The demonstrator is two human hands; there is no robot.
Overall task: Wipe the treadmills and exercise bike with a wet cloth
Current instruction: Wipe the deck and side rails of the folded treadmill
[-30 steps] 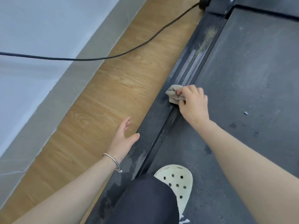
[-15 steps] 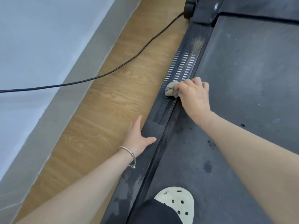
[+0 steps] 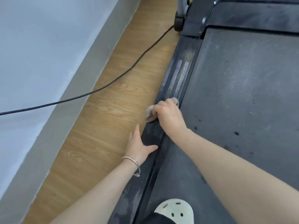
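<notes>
A black treadmill fills the right side, with a dusty belt point(image 3: 242, 102) and a ribbed left side rail point(image 3: 178, 73). My right hand point(image 3: 168, 115) grips a bunched grey-beige cloth point(image 3: 149, 113) and presses it onto the rail's outer edge; most of the cloth is hidden under the hand. My left hand point(image 3: 139, 146) rests flat on the rail's outer edge just behind it, fingers straight along the side, thumb on top. Dust streaks remain on the rail farther ahead.
A black power cable point(image 3: 113, 80) runs across the wood-look floor point(image 3: 105, 126) left of the treadmill. A grey skirting and pale wall point(image 3: 40, 62) close the left side. A treadmill upright and wheel point(image 3: 179, 21) stand at the top. My pale perforated shoe point(image 3: 174, 209) is on the belt.
My right hand slid the cloth from the rail's inner side to its outer edge. My left hand came from the floor onto the rail's side. The view shifted forward along the treadmill.
</notes>
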